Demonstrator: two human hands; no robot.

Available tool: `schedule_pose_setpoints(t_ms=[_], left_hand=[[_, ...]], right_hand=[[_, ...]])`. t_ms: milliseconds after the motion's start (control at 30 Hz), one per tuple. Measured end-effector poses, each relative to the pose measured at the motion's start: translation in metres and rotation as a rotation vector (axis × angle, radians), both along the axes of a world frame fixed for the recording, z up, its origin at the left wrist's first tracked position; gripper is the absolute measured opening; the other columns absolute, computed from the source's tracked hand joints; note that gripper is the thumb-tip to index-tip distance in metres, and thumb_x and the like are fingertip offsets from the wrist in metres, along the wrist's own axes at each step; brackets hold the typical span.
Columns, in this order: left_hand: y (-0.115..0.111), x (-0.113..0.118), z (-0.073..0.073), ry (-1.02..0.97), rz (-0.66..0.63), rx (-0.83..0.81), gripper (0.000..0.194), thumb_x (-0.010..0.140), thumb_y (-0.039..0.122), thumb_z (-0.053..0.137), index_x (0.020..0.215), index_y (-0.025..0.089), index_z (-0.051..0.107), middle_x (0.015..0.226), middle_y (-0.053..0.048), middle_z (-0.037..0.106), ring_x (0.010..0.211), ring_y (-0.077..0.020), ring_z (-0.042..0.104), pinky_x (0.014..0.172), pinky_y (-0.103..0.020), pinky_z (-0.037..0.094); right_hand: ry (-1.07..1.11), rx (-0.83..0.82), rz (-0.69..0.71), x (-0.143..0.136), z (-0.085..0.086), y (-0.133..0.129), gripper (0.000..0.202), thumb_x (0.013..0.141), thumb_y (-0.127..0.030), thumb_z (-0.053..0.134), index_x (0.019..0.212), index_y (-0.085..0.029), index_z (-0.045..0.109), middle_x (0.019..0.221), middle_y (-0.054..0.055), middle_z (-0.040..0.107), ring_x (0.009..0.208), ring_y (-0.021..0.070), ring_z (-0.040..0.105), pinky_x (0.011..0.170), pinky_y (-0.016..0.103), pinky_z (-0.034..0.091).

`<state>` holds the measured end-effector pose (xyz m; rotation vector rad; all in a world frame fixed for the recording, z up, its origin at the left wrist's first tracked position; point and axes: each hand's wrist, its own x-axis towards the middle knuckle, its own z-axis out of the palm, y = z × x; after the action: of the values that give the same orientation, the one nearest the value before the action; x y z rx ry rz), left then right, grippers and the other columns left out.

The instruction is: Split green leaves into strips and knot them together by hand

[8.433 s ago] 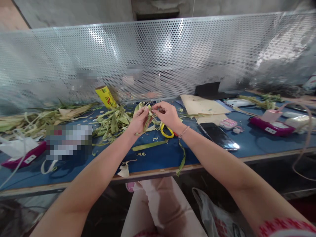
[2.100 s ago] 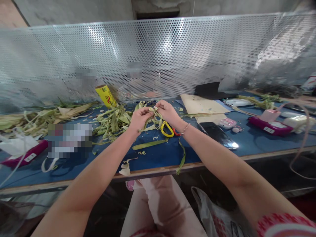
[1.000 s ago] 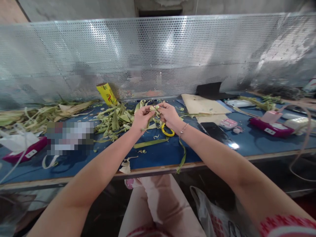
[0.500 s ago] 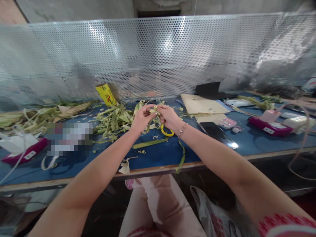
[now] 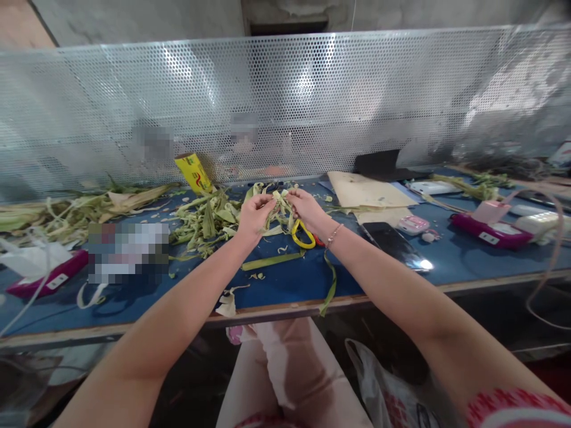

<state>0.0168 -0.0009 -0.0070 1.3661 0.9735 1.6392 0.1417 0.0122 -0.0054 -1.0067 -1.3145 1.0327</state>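
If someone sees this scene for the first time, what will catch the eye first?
First the two hands, left hand and right hand, meeting at the middle of the blue table and pinching green leaf strips between them. Next the yellow scissors lying just under the right hand, and the heap of leaves to the left.

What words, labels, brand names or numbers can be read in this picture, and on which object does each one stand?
None can be read.
Yellow box at the back of the table: red and dark print, too small to read.
Magenta device on the right: a white label, too blurred to read.
Magenta device on the left: a white label, too blurred to read.
Pixelated patch on the left: whatever lies there is hidden.
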Motion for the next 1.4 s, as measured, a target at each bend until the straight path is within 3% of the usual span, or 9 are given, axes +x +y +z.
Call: schedule_pose_setpoints(t_ms=[67,133,233,333,567,700,1000,1200,1400], left_hand=[[-0.004,-0.003,0.002,0.154,0.054,0.081,0.011,0.059,0.022,0.067,0.066,0.016,0.061,0.062,0.0,0.059,0.058,-0.01,0.054,0.062,-0.026,0.045],[-0.007,-0.005,0.004,0.284,0.101,0.183,0.008,0.063,0.022,0.064,0.067,0.017,0.061,0.065,0.0,0.06,0.061,-0.0111,0.055,0.062,-0.025,0.044],[-0.011,-0.007,0.006,0.402,0.185,0.317,0.004,0.066,0.02,0.06,0.07,0.018,0.06,0.07,-0.001,0.059,0.065,-0.0115,0.054,0.063,-0.025,0.043],[-0.013,-0.007,0.007,0.436,0.225,0.372,0.003,0.068,0.018,0.057,0.071,0.018,0.056,0.074,-0.002,0.057,0.066,-0.0112,0.053,0.062,-0.024,0.043],[-0.013,-0.007,0.005,0.512,0.221,0.43,0.004,0.071,0.017,0.052,0.072,0.018,0.049,0.086,-0.005,0.06,0.074,-0.0117,0.055,0.06,-0.023,0.043],[-0.014,-0.007,0.006,0.63,0.261,0.494,0.004,0.071,0.015,0.051,0.071,0.018,0.049,0.081,-0.003,0.063,0.07,-0.0107,0.055,0.06,-0.023,0.043],[-0.008,-0.015,0.009,0.781,0.284,0.524,0.005,0.074,0.014,0.049,0.076,0.018,0.052,0.084,-0.004,0.065,0.078,-0.0137,0.057,0.067,-0.027,0.043],[-0.006,-0.016,0.01,0.708,0.09,0.448,0.004,0.074,0.014,0.049,0.075,0.018,0.048,0.084,-0.004,0.061,0.079,-0.0132,0.056,0.073,-0.029,0.044],[-0.006,-0.011,0.01,0.31,-0.295,0.13,0.014,0.073,0.023,0.056,0.072,0.018,0.043,0.085,-0.001,0.059,0.068,-0.0093,0.057,0.068,-0.028,0.046]], right_hand=[[-0.147,0.256,-0.243,0.004,0.0,0.003,0.01,0.071,-0.019,0.053,0.08,-0.019,0.05,0.074,0.0,0.047,0.069,0.0118,0.046,0.063,0.026,0.04],[-0.302,0.575,-0.344,0.01,0.003,0.001,0.016,0.071,-0.017,0.053,0.086,-0.019,0.052,0.09,0.005,0.048,0.09,0.0173,0.046,0.08,0.034,0.04],[-0.524,0.882,-0.241,0.018,0.009,-0.007,0.011,0.075,-0.015,0.049,0.084,-0.021,0.054,0.089,0.005,0.048,0.093,0.0185,0.046,0.086,0.038,0.038],[-0.628,1.029,-0.149,0.019,0.012,-0.012,0.01,0.077,-0.017,0.05,0.085,-0.02,0.055,0.089,0.006,0.048,0.091,0.0185,0.047,0.085,0.038,0.04],[-0.575,1.069,-0.058,0.013,0.007,-0.01,0.007,0.082,-0.022,0.048,0.087,-0.019,0.053,0.087,0.007,0.051,0.087,0.0176,0.05,0.078,0.035,0.046],[-0.569,1.058,-0.044,0.014,0.009,-0.012,0.007,0.084,-0.02,0.045,0.082,-0.019,0.052,0.083,0.006,0.053,0.082,0.0162,0.051,0.072,0.031,0.046],[-0.822,1.144,-0.105,0.021,0.016,-0.011,0.014,0.087,-0.019,0.039,0.083,-0.018,0.053,0.081,0.006,0.056,0.082,0.0165,0.051,0.076,0.032,0.042],[-1.014,1.237,-0.116,0.026,0.02,-0.013,0.019,0.087,-0.017,0.035,0.085,-0.017,0.054,0.082,0.007,0.057,0.084,0.0174,0.051,0.078,0.034,0.043],[-1.218,1.263,-0.066,0.035,0.023,-0.012,0.019,0.088,-0.018,0.036,0.089,-0.016,0.055,0.091,0.009,0.057,0.091,0.0184,0.05,0.082,0.035,0.043]])
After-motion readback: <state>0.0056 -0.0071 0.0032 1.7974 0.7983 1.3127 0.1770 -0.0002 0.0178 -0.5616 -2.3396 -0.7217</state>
